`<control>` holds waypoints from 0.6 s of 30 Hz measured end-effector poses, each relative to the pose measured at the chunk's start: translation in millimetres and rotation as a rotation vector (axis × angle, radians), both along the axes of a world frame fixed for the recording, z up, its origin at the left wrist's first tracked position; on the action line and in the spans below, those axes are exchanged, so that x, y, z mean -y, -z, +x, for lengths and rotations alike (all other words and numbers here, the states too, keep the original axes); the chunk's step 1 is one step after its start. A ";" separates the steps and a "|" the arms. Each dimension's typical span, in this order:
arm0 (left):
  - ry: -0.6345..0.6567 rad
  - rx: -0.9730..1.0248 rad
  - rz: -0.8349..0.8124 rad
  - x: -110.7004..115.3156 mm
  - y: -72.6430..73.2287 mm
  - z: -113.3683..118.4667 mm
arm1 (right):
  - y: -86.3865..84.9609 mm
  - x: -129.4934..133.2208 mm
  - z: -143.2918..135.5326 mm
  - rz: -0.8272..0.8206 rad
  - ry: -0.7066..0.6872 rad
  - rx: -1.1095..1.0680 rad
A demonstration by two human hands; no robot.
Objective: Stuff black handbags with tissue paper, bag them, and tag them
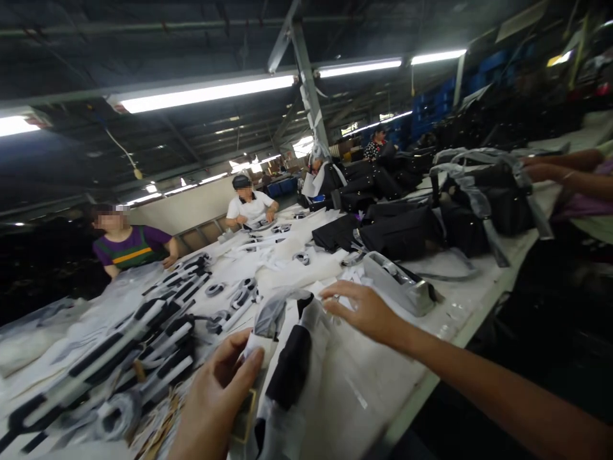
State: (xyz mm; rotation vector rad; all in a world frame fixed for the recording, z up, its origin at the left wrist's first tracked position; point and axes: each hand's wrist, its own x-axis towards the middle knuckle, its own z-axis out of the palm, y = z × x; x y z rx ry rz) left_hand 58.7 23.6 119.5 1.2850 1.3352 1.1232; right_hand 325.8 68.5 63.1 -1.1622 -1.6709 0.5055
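In front of me lies a black strap (290, 367) partly wrapped in whitish, translucent material. My left hand (223, 383) pinches a white wrapped end of the strap between thumb and fingers, beside a loop of clear grey plastic (271, 314). My right hand (366, 313) reaches in from the right, thumb and forefinger stretched out and slightly apart at the upper end of the strap. Whether those fingertips touch it, I cannot tell. A bag-like piece in clear wrapping (400, 284) lies just beyond my right hand.
Black and white straps (138, 338) cover the left of the white table (368, 390), with coiled straps (242, 294) farther in. Black bags (402, 233) are piled at the back right. Two co-workers (136, 249) sit across, and another person's arms (565, 172) reach in at right.
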 end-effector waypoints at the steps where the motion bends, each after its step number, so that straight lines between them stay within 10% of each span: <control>1: -0.013 0.001 0.004 0.0 0.1 0.7 | 9.9 -5.9 30.6 -0.012 0.204 0.056; 7: -0.077 0.011 0.043 -3.3 1.2 6.8 | 65.7 -26.5 173.4 -0.237 0.596 0.009; 18: -0.095 0.010 0.022 -9.0 6.9 -5.5 | 79.5 -1.7 196.9 -0.401 0.533 -0.407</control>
